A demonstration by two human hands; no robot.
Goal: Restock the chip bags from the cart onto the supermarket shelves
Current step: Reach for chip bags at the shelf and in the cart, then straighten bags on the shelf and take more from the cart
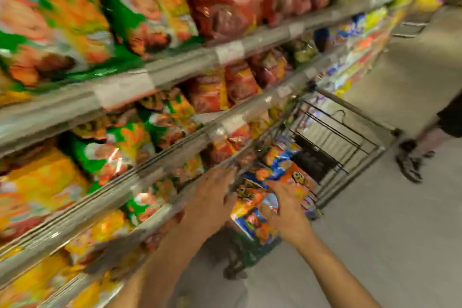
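The frame is blurred by motion. A wire cart (347,147) stands in the aisle beside the shelves (175,70), its near end filled with blue and orange chip bags (282,172). Both my arms reach toward that pile. My left hand (212,195) hovers at the cart's near left edge, fingers spread and holding nothing. My right hand (285,207) lies over the bags with its fingers extended, touching the top ones; no closed grip shows. Green, orange and red chip bags (120,147) fill the shelf tiers on the left.
Another person's legs and dark shoes (410,160) stand on the grey floor (375,232) just right of the cart. The far half of the cart holds a dark item (312,160). More stocked shelves (362,40) run down the aisle behind it.
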